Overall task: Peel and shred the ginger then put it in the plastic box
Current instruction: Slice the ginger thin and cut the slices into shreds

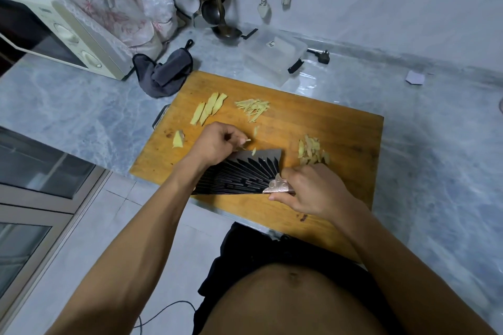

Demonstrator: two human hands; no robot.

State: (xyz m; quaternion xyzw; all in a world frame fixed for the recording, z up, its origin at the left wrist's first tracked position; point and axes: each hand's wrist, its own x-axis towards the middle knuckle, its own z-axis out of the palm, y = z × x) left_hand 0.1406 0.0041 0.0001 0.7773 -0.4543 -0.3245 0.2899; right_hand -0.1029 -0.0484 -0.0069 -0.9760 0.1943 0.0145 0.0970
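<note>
Head view: ginger lies on one wooden cutting board [326, 128] in four groups: slices [208, 108], shreds [253, 109], one chunk [178, 139], peelings [311, 151]. The left hand [217, 144], fingers curled, pinches a small ginger piece. The right hand [315, 190] grips one black cleaver [245, 174]. One clear plastic box [272, 56] sits behind the board, beside one grey cloth [163, 73].
</note>
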